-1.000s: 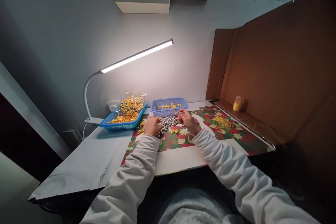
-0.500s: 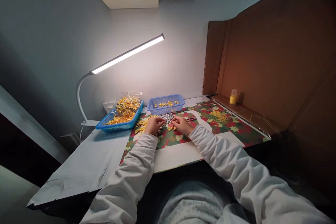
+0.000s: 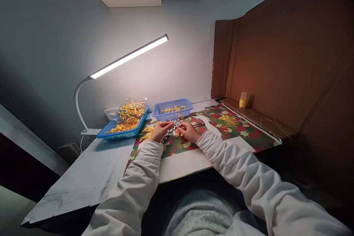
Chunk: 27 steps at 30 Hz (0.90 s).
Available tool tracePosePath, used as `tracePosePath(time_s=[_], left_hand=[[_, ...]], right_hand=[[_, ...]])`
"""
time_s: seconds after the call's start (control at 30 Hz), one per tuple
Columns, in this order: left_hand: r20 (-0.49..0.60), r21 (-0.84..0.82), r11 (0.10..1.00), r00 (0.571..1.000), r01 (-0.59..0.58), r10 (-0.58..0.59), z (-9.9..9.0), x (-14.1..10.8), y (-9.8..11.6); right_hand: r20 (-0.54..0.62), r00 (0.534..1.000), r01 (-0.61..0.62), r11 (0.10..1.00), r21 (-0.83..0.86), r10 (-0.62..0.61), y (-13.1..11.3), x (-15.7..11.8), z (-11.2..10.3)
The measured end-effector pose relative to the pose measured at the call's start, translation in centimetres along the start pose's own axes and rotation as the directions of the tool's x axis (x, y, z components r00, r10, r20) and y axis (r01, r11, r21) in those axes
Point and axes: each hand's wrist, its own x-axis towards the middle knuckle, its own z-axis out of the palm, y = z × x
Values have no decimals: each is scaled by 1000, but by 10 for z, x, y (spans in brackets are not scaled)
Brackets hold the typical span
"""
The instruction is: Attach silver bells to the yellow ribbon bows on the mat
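Note:
My left hand is closed, thumb against fingers, over the patterned sheet; what it pinches is too small to make out. Close on its right, my right hand has its fingertips pressed together, and again I cannot tell what sits in them. Between and behind the two hands lies a heap of small silver bells. Yellow ribbon bows are piled left of my left hand. A few darker bells rest just under that hand.
A blue basket heaped with yellow bows and bells stands at the left. Behind my hands is a second blue basket with several bows. Yellow cords and a small yellow-filled bottle are at right. A lit lamp hangs above.
The whole view has shifted slightly, so things appear a little further left. My hands stay close together, and the fingers of my left hand look a bit straighter.

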Motion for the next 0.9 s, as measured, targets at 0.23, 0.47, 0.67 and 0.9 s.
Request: tracePosePath(time_s=[0.23, 0.47, 0.67, 0.9], left_hand=[[17, 30, 999, 1000, -14, 14, 1, 1, -4], [81, 54, 997, 995, -62, 58, 3, 0, -4], [127, 113, 993, 992, -22, 8, 3, -2, 0], [136, 42, 987, 979, -157, 150, 6, -4, 5]], right_hand=[[-32, 999, -24, 999, -25, 23, 0, 0, 1], [-46, 999, -7, 1000, -11, 6, 5, 2, 0], [1, 1000, 12, 1000, -26, -12, 8, 2, 1], [-52, 995, 86, 996, -30, -88, -3, 3, -7]])
